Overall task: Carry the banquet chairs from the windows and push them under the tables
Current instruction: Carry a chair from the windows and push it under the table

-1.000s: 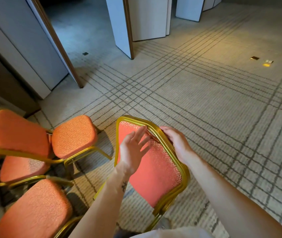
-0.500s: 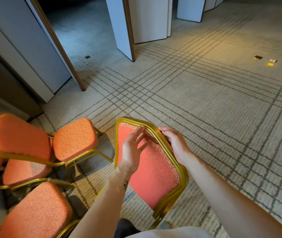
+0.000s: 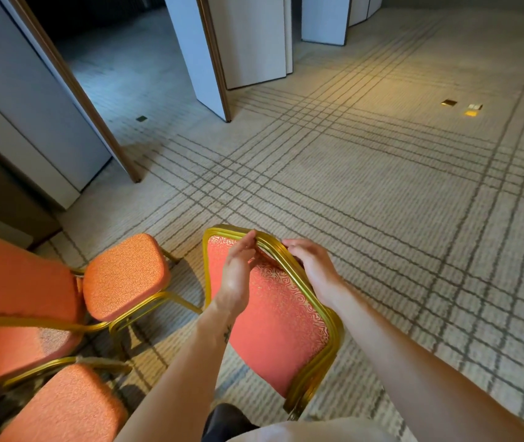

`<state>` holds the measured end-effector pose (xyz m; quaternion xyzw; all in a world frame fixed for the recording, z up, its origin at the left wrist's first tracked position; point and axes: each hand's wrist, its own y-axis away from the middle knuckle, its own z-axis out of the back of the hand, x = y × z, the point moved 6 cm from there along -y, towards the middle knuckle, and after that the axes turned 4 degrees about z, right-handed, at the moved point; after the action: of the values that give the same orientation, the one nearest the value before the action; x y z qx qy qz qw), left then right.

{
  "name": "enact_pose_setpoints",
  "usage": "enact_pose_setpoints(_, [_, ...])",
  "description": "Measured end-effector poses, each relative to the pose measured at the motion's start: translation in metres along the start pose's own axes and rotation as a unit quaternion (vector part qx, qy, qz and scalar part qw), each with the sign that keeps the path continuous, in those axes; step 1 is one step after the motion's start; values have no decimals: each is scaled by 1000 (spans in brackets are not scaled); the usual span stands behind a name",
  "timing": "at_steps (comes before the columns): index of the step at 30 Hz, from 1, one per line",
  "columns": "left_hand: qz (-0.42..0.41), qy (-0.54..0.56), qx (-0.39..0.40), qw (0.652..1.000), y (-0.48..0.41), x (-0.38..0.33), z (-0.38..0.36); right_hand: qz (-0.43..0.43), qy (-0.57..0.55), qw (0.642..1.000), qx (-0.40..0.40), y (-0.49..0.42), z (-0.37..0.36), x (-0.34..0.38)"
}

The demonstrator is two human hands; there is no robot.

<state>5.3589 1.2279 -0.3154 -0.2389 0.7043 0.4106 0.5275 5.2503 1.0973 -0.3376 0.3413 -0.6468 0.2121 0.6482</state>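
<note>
The banquet chair (image 3: 273, 314) is standing on the carpet (image 3: 381, 218) right in front of the person, its gold-framed back facing the camera. The right hand (image 3: 313, 266) is curling over the frame's right rail and gripping it. The left hand (image 3: 236, 275) is laying nearly straight fingers against the top rail. To the right and ahead, plaid carpet is lying open up to the folding partition panels (image 3: 254, 36). A brass floor plate (image 3: 448, 103) is sitting flush far right. Just beside the chair on the left, a cluster of orange chairs (image 3: 126, 272) is crowding that side, their gold legs nearly reaching it. A grey wall panel (image 3: 31, 106) is closing off the far left.
</note>
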Motion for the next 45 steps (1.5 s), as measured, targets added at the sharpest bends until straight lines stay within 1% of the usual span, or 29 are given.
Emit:
enact_pose_setpoints(1, [-31, -69, -8, 997, -3, -3, 3, 2, 4, 1000, -5, -1, 0, 1])
enact_pose_setpoints(2, [-79, -171, -12, 982, -4, -4, 6, 5, 2, 1000, -6, 1, -2, 0])
enact_pose_setpoints(3, [-133, -279, -9, 951, -5, -5, 4, 14, -5, 1000, -3, 1, -3, 1])
enact_pose_setpoints(4, [-177, -361, -9, 916, -6, -5, 2, 25, -5, 1000, 2, 2, -6, 2])
enact_pose_setpoints(5, [-203, -406, -9, 891, -8, -4, 0, 34, 1, 999, 8, 2, -7, 3])
enact_pose_setpoints(6, [-216, -426, -15, 878, -7, -4, -1, 40, 20, 999, 14, 2, -9, 4])
enact_pose_setpoints(8, [-232, -445, -20, 865, -9, -4, -2, 51, 81, 995, 22, 2, -10, 4])
enact_pose_setpoints(11, [-259, -472, -5, 843, -17, -7, -3, 69, 166, 984, 7, 3, -7, 4])
enact_pose_setpoints(14, [-265, -493, 18, 829, -33, -11, -10, 94, 302, 949, 4, 1, -12, 10])
enact_pose_setpoints(16, [-273, -507, 40, 816, -46, -14, -17, 120, 362, 925, -13, -2, -15, 15])
enact_pose_setpoints(20, [-311, -548, 70, 773, -68, -20, -28, 135, 404, 904, -41, -11, -14, 16])
enact_pose_setpoints(23, [-308, -565, 76, 762, -84, -22, -30, 138, 447, 882, -62, -17, -10, 13])
enact_pose_setpoints(28, [-299, -599, 73, 739, -113, -30, -18, 161, 486, 856, -68, -28, -26, 17])
enact_pose_setpoints(33, [-291, -610, 74, 733, -140, -45, 2, 169, 532, 826, -71, -48, -50, 34])
enact_pose_setpoints(38, [-268, -602, 84, 748, -166, -55, 18, 161, 596, 782, -83, -78, -63, 44])
enact_pose_setpoints(42, [-231, -630, 90, 736, -188, -63, 19, 152, 622, 761, -104, -93, -64, 47])
enact_pose_setpoints(45, [-202, -654, 112, 720, -197, -66, 15, 153, 636, 746, -121, -97, -64, 48])
